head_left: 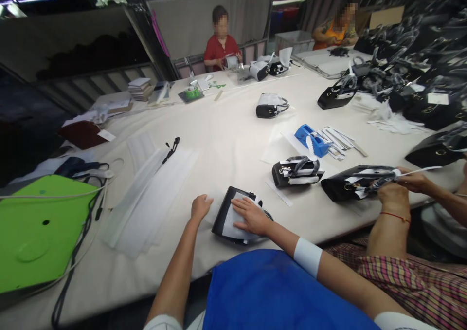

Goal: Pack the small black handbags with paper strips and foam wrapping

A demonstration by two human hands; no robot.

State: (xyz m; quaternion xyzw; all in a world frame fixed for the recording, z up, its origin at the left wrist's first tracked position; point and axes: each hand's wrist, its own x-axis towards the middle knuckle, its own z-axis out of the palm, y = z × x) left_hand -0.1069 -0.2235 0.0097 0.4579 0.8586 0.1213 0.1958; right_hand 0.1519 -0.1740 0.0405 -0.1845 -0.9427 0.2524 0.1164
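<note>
Black handbag point(228, 213), flat on the near edge of the worktop point(226, 140), pinned by the right hand point(251, 215) spread over its white wrapping paper point(233, 220); left hand point(200, 207) loosely curled just beside it, empty.

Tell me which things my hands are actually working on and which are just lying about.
In hand:
black handbag under right hand
white paper wrap on it
left hand resting on table beside it

Lying about:
blue tape dispenser
green board
wrapped bag
foam sheets
</note>
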